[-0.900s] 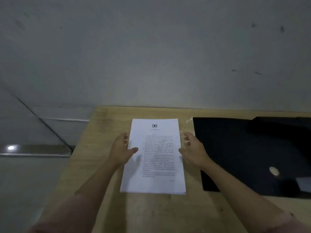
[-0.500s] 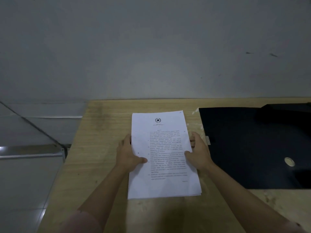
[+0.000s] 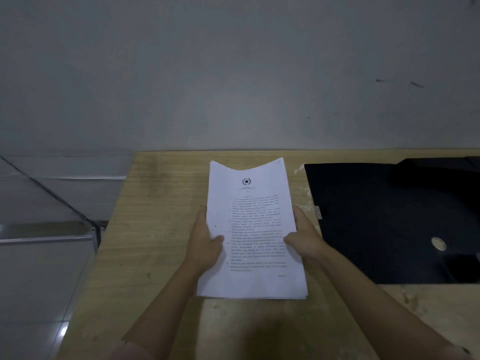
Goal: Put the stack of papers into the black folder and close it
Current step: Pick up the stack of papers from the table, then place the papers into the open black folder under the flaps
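A stack of white printed papers (image 3: 253,227) with a star emblem at the top is held above the wooden table (image 3: 161,255). My left hand (image 3: 205,242) grips its left edge, thumb on top. My right hand (image 3: 302,237) grips its right edge, thumb on the page. The stack's far edge sags in the middle. The black folder (image 3: 384,219) lies flat on the table to the right of the papers, with a round metal button (image 3: 438,243) on it and a small metal clip (image 3: 318,212) at its left edge.
A grey wall (image 3: 233,74) stands right behind the table's far edge. The table's left edge drops to a tiled floor (image 3: 39,281). A dark raised flap (image 3: 439,172) sits at the folder's far right corner.
Both hands went from resting beside the papers to gripping their side edges. The stack has come up off the table and its far edge now bends.
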